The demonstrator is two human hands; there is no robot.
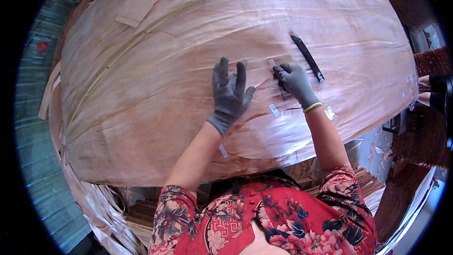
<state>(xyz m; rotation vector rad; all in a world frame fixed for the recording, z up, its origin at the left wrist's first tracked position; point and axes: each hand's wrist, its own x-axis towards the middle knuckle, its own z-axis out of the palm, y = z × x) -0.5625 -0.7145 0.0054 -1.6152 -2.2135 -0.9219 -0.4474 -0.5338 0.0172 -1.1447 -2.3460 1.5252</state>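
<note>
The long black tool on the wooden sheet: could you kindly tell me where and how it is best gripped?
I would pinch the black tool across its middle from above, probably with the right hand, just to its left: it is slim, lies slanted, and has bare wooden sheet along both long sides.

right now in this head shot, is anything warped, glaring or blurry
In the head view, fisheye distortion bows edges of the wood sheet and blackens the corners; also in the head view, a pale patch below the right hand may be glare, and the left hand looks slightly soft.
</note>
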